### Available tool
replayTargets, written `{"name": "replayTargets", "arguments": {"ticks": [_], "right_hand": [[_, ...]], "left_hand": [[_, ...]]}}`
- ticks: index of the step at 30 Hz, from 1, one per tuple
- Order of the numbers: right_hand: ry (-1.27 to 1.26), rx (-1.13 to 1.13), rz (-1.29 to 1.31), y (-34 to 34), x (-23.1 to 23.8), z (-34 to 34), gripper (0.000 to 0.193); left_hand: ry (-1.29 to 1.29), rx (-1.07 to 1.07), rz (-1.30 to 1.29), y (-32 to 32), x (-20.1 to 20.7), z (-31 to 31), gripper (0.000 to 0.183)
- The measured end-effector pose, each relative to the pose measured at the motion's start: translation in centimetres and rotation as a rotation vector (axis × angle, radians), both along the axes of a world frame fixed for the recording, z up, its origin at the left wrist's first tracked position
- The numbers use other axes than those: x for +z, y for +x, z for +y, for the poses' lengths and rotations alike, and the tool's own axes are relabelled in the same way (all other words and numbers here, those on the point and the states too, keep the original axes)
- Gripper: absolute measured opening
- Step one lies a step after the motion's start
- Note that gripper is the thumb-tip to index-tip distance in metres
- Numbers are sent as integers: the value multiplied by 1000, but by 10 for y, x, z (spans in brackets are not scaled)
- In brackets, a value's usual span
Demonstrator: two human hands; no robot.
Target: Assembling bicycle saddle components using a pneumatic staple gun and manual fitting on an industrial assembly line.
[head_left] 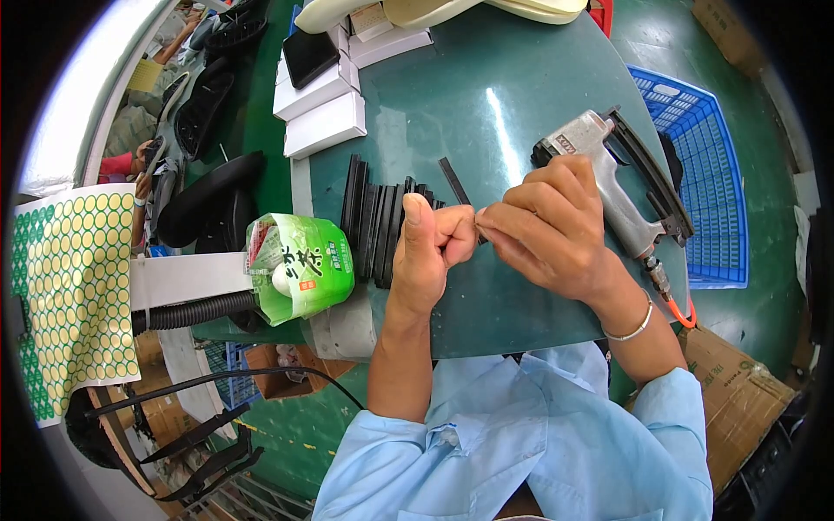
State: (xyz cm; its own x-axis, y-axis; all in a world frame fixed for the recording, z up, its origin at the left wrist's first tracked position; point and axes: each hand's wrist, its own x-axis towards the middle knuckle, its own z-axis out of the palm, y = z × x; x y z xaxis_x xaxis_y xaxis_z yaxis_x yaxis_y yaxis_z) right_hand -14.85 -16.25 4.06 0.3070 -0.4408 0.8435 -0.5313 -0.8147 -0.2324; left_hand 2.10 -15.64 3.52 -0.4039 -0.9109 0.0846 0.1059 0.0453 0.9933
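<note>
My left hand (427,245) is closed, its thumb sticking up and its fingers curled toward my right hand (553,227). The right fingers are pinched together, and their tips meet the left fingers above the table. Whatever is between them is too small or hidden to name. A thin black strip (453,180) runs behind the meeting fingertips; whether it is held or lies on the table, I cannot tell. Beside my left hand lie several black strips (375,227) in a row. A silver and black air stapler (614,187) rests just beyond my right hand.
A green packet (328,267) stands at the table's left edge, near a sheet of round stickers (78,295). White boxes (325,124) carry a black phone (309,57). Pale soles (443,10) lie at the far edge. An orange hose (683,314) and blue crate (705,174) are at right.
</note>
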Motion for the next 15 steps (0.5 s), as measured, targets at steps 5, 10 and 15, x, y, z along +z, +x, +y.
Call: {"name": "replayTargets", "arguments": {"ticks": [5, 10, 15], "right_hand": [[-10, 2, 8, 1, -2, -1, 25], [-19, -7, 27, 1, -3, -1, 23], [-38, -26, 28, 3, -5, -2, 19]], "left_hand": [[-15, 8, -7, 0, -1, 0, 68], [-43, 29, -63, -1, -5, 0, 67], [-57, 42, -97, -1, -6, 0, 68]]}}
